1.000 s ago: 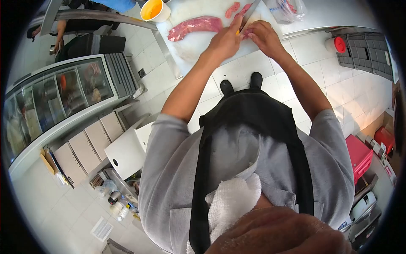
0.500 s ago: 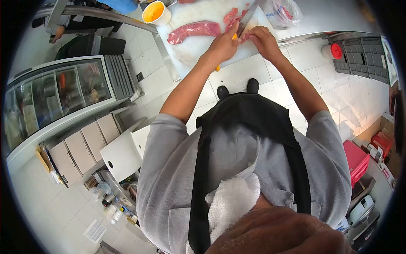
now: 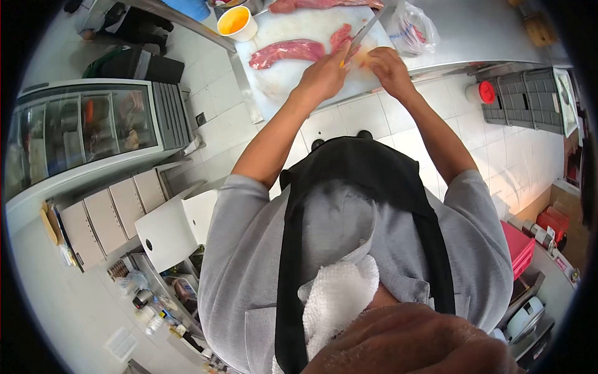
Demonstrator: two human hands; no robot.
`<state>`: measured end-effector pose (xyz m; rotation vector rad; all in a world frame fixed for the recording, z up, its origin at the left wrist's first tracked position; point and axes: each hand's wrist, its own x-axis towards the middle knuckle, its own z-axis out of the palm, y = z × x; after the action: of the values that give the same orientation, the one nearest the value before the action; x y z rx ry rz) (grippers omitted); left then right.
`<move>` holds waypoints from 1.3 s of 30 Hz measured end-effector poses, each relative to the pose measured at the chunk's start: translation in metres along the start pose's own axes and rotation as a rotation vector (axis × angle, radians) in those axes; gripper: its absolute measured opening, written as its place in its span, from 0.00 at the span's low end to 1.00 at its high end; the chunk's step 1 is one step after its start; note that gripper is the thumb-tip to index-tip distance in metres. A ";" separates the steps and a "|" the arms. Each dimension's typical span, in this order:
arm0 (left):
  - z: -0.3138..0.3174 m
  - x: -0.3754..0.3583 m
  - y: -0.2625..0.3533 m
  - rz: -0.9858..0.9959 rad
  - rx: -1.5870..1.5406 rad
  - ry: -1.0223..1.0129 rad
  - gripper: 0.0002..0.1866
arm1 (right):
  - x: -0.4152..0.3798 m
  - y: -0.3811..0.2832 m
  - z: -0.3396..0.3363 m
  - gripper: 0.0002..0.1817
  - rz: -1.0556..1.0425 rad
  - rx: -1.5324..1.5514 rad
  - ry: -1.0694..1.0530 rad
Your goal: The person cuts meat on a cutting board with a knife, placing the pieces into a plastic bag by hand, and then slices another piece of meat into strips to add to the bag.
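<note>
My left hand (image 3: 322, 76) is wrapped round the handle of a knife (image 3: 365, 30), its blade pointing up and to the right over the white cutting board (image 3: 274, 93). Beside the blade lie small cut pieces of raw meat (image 3: 340, 37). My right hand (image 3: 390, 70) is over the board's right side, fingers curled and pressed together; whatever is in them is hidden. A long piece of raw meat (image 3: 288, 53) rests on the board left of the knife. Another long piece of meat (image 3: 324, 5) lies along the board's far edge.
A white tub with orange contents (image 3: 237, 23) stands at the board's far left corner. Right of the board, a clear plastic bag (image 3: 413, 30) sits on the metal counter (image 3: 479, 37). A glass-topped display case (image 3: 81, 134) is at left, grey crates (image 3: 526, 100) at right.
My right hand has moved slightly away from the knife and the cut pieces. The view has shifted, showing more of the meat at the far edge. My left hand still grips the knife.
</note>
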<state>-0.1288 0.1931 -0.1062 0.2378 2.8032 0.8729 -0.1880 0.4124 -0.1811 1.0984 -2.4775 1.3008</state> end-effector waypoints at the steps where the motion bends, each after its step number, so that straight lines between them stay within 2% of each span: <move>1: -0.004 -0.012 -0.003 0.047 0.083 0.078 0.34 | 0.001 -0.010 -0.004 0.15 -0.005 -0.070 0.123; 2: -0.008 -0.022 -0.004 0.040 0.087 0.090 0.34 | 0.003 -0.019 -0.009 0.20 -0.009 -0.139 0.246; 3: -0.016 -0.031 0.000 -0.006 0.066 0.139 0.32 | 0.007 -0.029 -0.017 0.31 -0.056 -0.217 0.148; 4: -0.021 -0.038 0.004 -0.051 0.044 0.186 0.29 | 0.011 -0.041 -0.018 0.31 -0.067 -0.215 0.143; 5: -0.026 -0.040 0.004 -0.053 0.044 0.200 0.29 | 0.018 -0.054 -0.015 0.35 -0.144 -0.263 0.048; 7: -0.035 -0.042 0.003 -0.114 0.103 0.093 0.24 | 0.032 -0.065 -0.005 0.42 -0.261 -0.357 -0.178; 8: -0.035 -0.043 0.001 -0.123 0.103 0.108 0.24 | 0.037 -0.068 0.001 0.42 -0.279 -0.356 -0.182; 10: -0.033 -0.045 -0.001 -0.016 0.107 0.181 0.20 | 0.046 -0.071 0.013 0.44 -0.357 -0.442 -0.375; 11: -0.034 -0.048 -0.005 -0.025 0.103 0.194 0.20 | 0.048 -0.068 0.017 0.46 -0.361 -0.480 -0.408; 15: -0.060 -0.077 -0.001 -0.012 0.202 0.150 0.19 | 0.054 -0.053 0.016 0.45 -0.392 -0.548 -0.392; 18: -0.097 -0.121 -0.005 -0.010 0.271 0.148 0.18 | 0.051 -0.025 0.006 0.43 -0.303 -0.611 -0.401; 21: -0.135 -0.169 -0.001 -0.141 0.248 0.128 0.19 | 0.050 0.013 0.006 0.41 -0.295 -0.514 -0.311; 22: -0.143 -0.181 -0.001 -0.186 0.218 0.139 0.19 | 0.052 0.024 0.010 0.41 -0.241 -0.409 -0.205; 23: -0.144 -0.190 -0.004 -0.180 0.219 0.136 0.19 | 0.053 0.035 0.012 0.41 -0.187 -0.303 -0.100; 24: -0.143 -0.198 -0.010 -0.225 0.135 0.207 0.20 | 0.057 0.035 0.015 0.41 -0.181 -0.304 -0.096; 26: -0.135 -0.202 -0.020 -0.273 0.051 0.270 0.20 | 0.067 0.022 0.031 0.41 0.001 -0.251 -0.005; 28: -0.123 -0.202 -0.032 -0.249 -0.044 0.403 0.19 | 0.074 0.010 0.050 0.41 0.030 -0.171 -0.023; 30: -0.113 -0.201 -0.034 -0.291 -0.087 0.401 0.19 | 0.073 -0.002 0.060 0.41 0.062 -0.091 -0.040; 32: -0.104 -0.199 -0.041 -0.330 -0.134 0.402 0.18 | 0.061 -0.018 0.059 0.39 -0.087 -0.277 -0.120; 34: -0.092 -0.199 -0.049 -0.341 -0.164 0.408 0.21 | 0.060 -0.020 0.061 0.40 -0.125 -0.310 -0.128; 37: -0.082 -0.194 -0.056 -0.345 -0.193 0.408 0.20 | 0.063 -0.021 0.066 0.34 -0.210 -0.425 -0.025; 39: -0.076 -0.193 -0.061 -0.348 -0.214 0.411 0.20 | 0.058 -0.017 0.070 0.23 -0.226 -0.428 -0.008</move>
<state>0.0341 0.0615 -0.0536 -0.5018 2.9330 1.2307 -0.2049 0.3216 -0.1880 1.2191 -2.3893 0.6637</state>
